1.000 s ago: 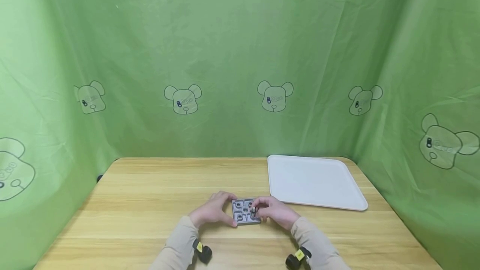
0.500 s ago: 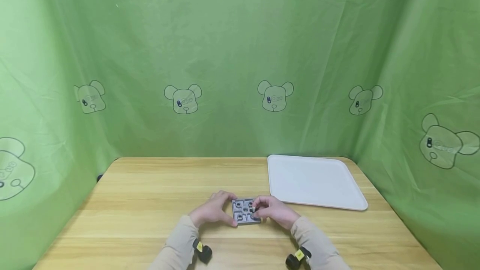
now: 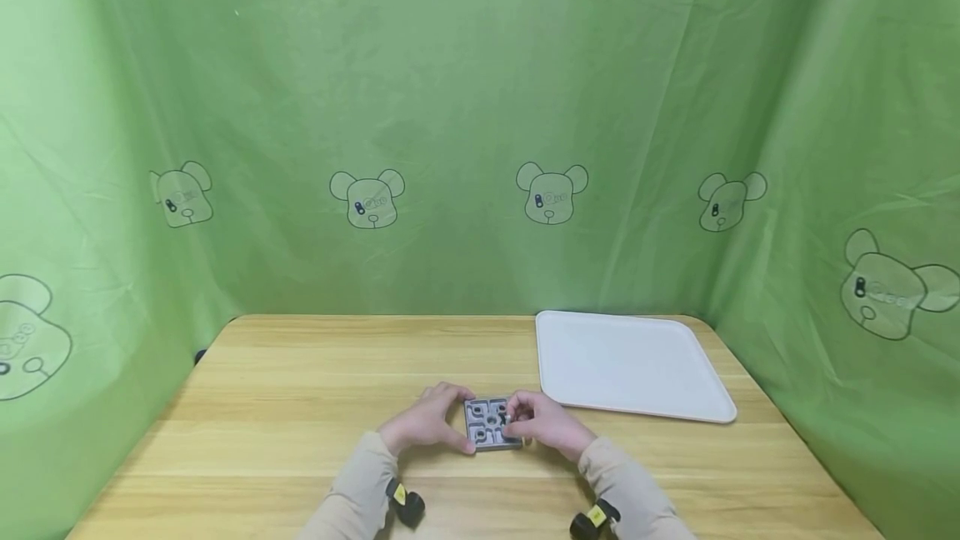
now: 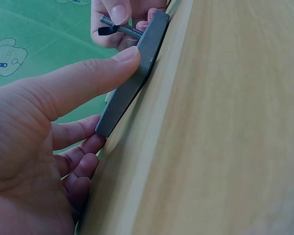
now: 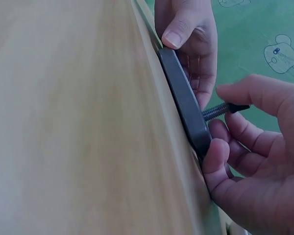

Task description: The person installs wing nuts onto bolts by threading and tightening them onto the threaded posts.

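A square grey plate (image 3: 491,437) with moulded recesses and holes lies on the table in the head view. My left hand (image 3: 429,419) grips its left side, thumb on the near corner and fingers at the far one. From the plate's right part rises a threaded bolt (image 5: 215,112), with what looks like a black wing nut (image 5: 238,107) near its tip. My right hand (image 3: 551,422) pinches this wing nut between thumb and finger, other fingers curled beside the plate. In the left wrist view, the wing nut (image 4: 108,30) shows just below the bolt's end.
A white tray (image 3: 630,365) lies at the back right of the wooden table (image 3: 322,373), a little beyond my right hand. Green printed curtains (image 3: 450,265) enclose the table at the back and sides.
My right fingers have shifted slightly around the wing nut, which shows at a different angle. The left hand and the plate stay in place.
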Demonstrator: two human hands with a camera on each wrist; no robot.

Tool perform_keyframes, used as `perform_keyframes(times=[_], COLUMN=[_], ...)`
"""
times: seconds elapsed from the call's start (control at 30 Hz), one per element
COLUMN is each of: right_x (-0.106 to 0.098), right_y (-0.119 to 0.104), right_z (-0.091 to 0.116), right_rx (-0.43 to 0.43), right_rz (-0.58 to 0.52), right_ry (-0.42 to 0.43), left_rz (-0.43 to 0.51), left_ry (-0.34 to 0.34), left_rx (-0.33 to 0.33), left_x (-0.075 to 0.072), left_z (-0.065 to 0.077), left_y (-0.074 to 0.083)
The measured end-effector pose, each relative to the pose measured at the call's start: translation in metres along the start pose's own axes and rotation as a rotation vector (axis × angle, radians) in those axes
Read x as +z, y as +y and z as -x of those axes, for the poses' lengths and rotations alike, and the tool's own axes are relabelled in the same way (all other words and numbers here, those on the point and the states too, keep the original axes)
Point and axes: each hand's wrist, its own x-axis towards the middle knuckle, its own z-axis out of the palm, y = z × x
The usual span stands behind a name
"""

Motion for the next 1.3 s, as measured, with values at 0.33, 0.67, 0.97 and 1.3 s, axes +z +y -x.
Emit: perform_keyframes(times=[0.33,0.67,0.97,1.3], right_x=[-0.0069,-0.0064,-0.0066,-0.0048], right_y=[0.0081,0.0092,0.0097,0.0049], right_z=[0.0001,-0.0018,-0.0013,0.0007], right_rx=[-0.017,0.005,-0.024,-0.008], right_rz=[-0.083,-0.109,-0.12,-0.124], right_ry=[-0.094,-0.085,-0.108,-0.078], left_rz=[0.014,0.017,0.0,-0.003], left_ry=[0.001,0.001,0.003,0.002], left_rx=[-0.009,-0.005,-0.002,0.0], left_x=[0.0001,0.0005,0.0004,0.0004], left_z=[0.0014,0.0005,0.0003,0.0001], left_y=[0.0015,0.0005,0.0002,0.0007])
